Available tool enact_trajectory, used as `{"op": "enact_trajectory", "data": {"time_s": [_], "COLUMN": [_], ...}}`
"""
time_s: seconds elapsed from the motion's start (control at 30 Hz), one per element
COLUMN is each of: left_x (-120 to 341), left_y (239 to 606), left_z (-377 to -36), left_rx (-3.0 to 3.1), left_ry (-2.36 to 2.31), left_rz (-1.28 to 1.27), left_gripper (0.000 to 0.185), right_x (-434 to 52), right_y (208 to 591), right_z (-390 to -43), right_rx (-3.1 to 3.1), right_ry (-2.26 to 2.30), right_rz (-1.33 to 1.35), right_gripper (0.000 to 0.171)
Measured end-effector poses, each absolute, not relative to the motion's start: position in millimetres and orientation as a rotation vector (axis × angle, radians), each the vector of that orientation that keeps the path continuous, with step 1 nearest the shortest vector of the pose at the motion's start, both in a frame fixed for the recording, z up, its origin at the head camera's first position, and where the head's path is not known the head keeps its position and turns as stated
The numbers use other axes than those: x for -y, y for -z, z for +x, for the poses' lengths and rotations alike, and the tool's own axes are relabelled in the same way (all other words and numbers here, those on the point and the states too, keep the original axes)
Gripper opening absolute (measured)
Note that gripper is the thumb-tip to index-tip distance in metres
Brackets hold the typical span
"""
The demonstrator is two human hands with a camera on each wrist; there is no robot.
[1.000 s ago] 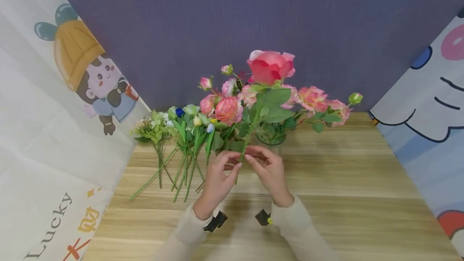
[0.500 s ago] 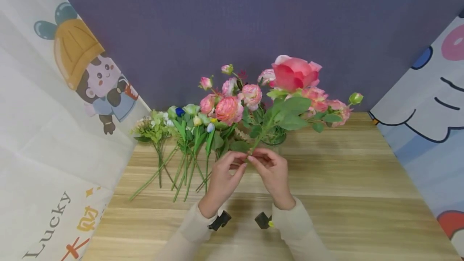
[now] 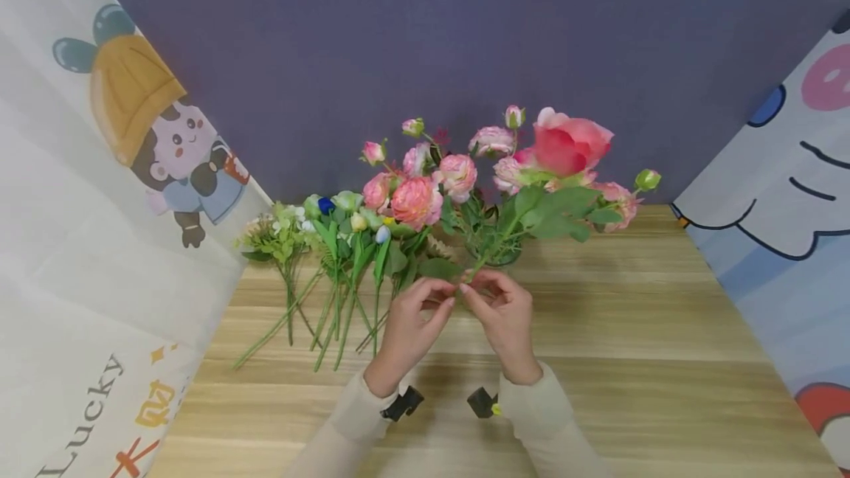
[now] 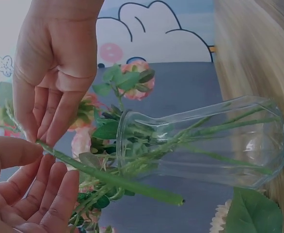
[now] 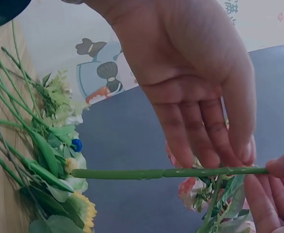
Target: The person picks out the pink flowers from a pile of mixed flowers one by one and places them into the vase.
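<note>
A large pink rose (image 3: 572, 142) with broad green leaves leans to the right over the flowers in the glass vase (image 4: 181, 116). My left hand (image 3: 413, 323) and right hand (image 3: 502, 316) meet at its stem, thumbs and fingertips pinching it close together. Beyond the fingers, the bare lower stem (image 5: 118, 174) sticks out; its cut end shows beside the vase in the left wrist view. Smaller pink flowers (image 3: 417, 201) and buds stand in the vase, their stems visible through the glass. The vase is largely hidden behind leaves in the head view.
On the left of the wooden table (image 3: 637, 360) lie several loose stems: white-green sprigs (image 3: 285, 223), tulip-like buds (image 3: 358, 222) and a yellow flower (image 5: 87, 211). A dark panel (image 3: 425, 35) closes off the back. Printed curtains (image 3: 53, 242) hang at both sides.
The rose head has swung right and tilted over, uncovering the pink flowers behind it. Both hands have shifted slightly right and keep pinching the stem.
</note>
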State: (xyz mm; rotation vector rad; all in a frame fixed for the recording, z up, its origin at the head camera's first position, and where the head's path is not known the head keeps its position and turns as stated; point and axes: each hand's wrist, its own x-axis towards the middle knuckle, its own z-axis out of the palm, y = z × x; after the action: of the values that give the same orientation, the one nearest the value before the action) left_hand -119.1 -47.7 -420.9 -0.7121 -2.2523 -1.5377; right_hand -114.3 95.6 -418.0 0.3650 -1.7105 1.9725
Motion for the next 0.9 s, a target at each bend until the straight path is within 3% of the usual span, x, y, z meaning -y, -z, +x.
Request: {"op": "enact_trajectory", "data": {"time_s": [0.23, 0.73, 0.9], "left_x": [55.8, 92.4, 103.5], "left_y": [429.9, 438.7, 451.4], "left_z": [-120.5, -123.3, -129.1], "left_rx": [2.279, 2.41, 2.373], "left_ry": [1.616, 1.597, 1.64], "left_rz": [-0.681, -0.348, -0.324], "left_gripper": [0.012, 0.014, 0.015], "right_x": [-102.3, -125.5, -135.8], "right_y": [418.5, 401.8, 391.2], "right_z": [-116.3, -127.2, -131.4], "right_rx": [1.755, 1.585, 1.505], "right_ry": [-1.908, -1.954, -1.971], "right_rz": [0.277, 0.279, 0.259], "right_gripper": [0.015, 0.015, 0.026]}}
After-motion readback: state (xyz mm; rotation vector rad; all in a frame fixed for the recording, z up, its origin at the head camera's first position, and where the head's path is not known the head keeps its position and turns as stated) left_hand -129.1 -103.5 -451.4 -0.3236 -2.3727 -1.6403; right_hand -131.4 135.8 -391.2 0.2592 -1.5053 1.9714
